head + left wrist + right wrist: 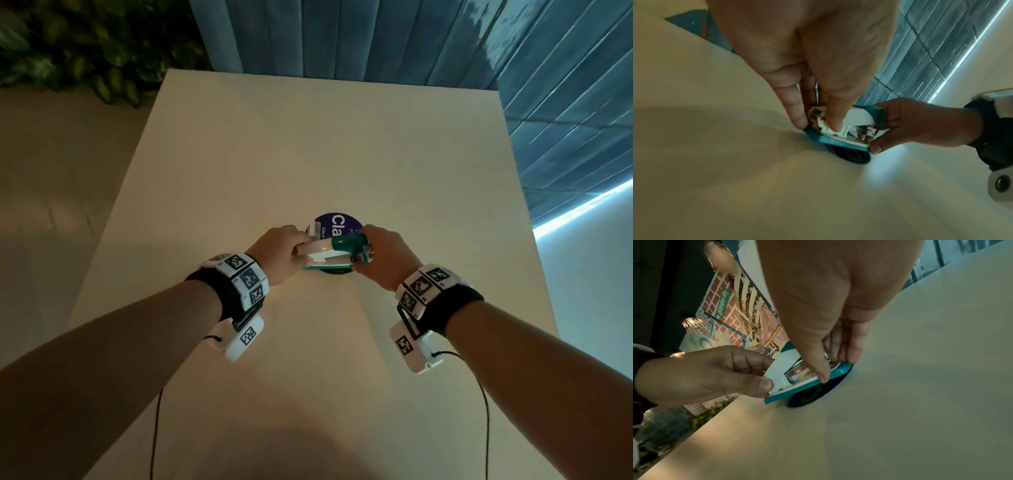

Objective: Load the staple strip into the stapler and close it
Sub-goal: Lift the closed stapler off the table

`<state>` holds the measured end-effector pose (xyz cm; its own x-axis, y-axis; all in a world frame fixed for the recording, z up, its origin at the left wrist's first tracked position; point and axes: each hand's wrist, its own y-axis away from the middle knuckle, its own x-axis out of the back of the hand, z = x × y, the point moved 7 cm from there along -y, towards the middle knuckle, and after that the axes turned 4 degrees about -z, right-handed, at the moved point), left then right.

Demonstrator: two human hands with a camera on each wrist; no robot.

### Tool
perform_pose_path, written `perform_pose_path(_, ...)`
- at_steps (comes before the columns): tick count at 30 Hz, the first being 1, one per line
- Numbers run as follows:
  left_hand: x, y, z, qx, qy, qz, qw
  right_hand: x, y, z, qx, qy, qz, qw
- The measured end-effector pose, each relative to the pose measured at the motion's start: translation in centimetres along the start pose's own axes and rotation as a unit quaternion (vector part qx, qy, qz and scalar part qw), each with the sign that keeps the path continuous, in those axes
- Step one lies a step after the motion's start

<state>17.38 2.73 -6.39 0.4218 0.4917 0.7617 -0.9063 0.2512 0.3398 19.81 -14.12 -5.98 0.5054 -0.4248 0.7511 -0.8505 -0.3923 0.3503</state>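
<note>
The small teal-and-white plastic stapler (329,255) is held at the middle of the pale desk (308,154), over a round dark-blue sticker (337,222), its left end pinched by the left hand (277,255) and its right end by the right hand (383,257), the fingers (835,120) curled around it. The white top is seen lowered nearly onto the teal base with a narrow gap left, so closing is judged almost done; whether the staple strip sits inside cannot be told.

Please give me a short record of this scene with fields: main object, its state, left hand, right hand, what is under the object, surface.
main object: stapler, teal and white
state: top partly raised, metal channel visible; staples not discernible
left hand: grips the white end
right hand: pinches the teal end
under the object: round blue sticker, partly covered
surface: pale table
</note>
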Motion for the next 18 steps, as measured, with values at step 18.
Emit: perform_pose_path(18,10.4,-19.0,-0.9,0.005,-0.042,0.05,0.998,10.5,-18.8,1.8,0.013,0.014,0.072,0.997)
